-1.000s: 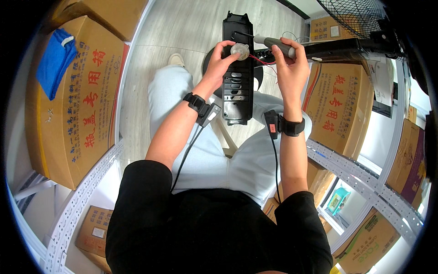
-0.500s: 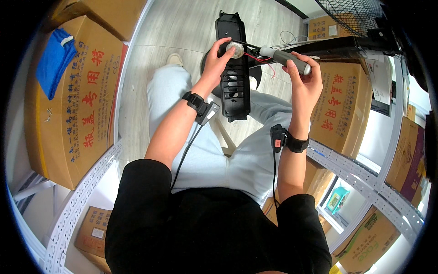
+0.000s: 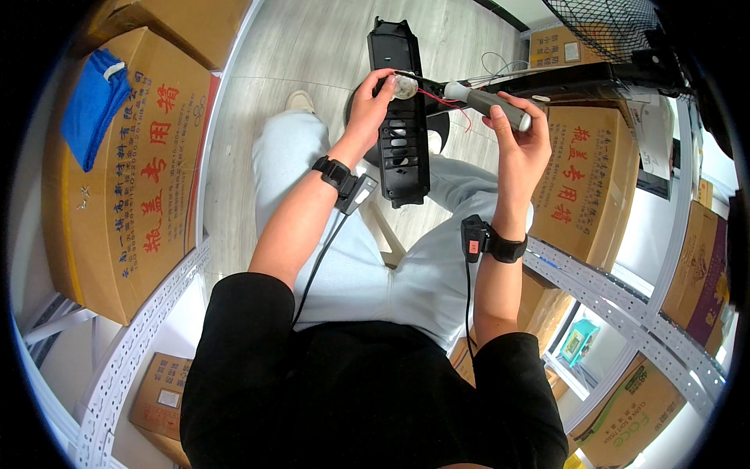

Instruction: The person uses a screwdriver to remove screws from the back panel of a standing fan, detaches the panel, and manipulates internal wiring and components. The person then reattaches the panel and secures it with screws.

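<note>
Across the middle lies a long black plastic housing (image 3: 405, 176) with slots and an open trough. My left hand (image 3: 369, 109) is closed at its edge, thumb and fingers pinching a small round whitish part (image 3: 405, 87). From this part run thin red wires (image 3: 449, 102) to the right. My right hand (image 3: 525, 133) grips the grey handle of a screwdriver (image 3: 500, 108) with a pale collar. Its dark thin shaft slants up and left to the round part beside my left fingertips. Exactly where the tip touches, I cannot tell.
A black arm (image 3: 562, 80) reaches in from the right beside the housing, below a black mesh basket (image 3: 609, 27). Cardboard boxes (image 3: 117, 187) stand on white perforated metal shelves (image 3: 148, 328) at both sides. A blue cloth (image 3: 95, 109) hangs over the left box.
The screwdriver handle has shifted very slightly. My left fingers have drawn back a little to the left, showing more of the round part.
</note>
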Demonstrator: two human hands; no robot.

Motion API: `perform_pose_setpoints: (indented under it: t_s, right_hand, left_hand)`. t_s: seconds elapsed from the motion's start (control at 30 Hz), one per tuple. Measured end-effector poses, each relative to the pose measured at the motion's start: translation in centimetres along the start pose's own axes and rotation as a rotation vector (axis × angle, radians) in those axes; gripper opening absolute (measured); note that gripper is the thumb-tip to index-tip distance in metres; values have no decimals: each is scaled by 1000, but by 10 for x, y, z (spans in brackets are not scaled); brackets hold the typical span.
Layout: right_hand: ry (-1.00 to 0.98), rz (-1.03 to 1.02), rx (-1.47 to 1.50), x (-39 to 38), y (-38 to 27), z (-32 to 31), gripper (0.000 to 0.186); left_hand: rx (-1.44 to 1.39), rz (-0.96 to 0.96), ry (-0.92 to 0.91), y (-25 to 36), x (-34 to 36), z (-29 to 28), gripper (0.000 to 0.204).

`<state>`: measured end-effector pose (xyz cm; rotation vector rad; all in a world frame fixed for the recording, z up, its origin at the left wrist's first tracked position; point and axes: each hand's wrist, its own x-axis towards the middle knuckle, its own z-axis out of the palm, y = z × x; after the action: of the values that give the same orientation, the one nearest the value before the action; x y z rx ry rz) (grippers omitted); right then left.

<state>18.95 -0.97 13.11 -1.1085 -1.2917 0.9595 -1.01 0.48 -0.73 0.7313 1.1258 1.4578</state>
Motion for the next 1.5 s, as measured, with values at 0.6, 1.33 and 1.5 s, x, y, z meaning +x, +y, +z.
perform_pose_setpoints:
  t_s: [0.6, 1.33, 1.5]
  right_hand:
    - [252, 16, 158, -4, -7, -19, 28]
    - [-218, 318, -679, 8, 158, 4, 44]
    - [-364, 378, -823, 37, 196, 24, 72]
  left_hand:
    - [45, 52, 114, 1, 2, -2, 21]
    - [-158, 112, 288, 11, 19, -14, 23]
    - [-95, 150, 309, 15, 16, -9, 22]
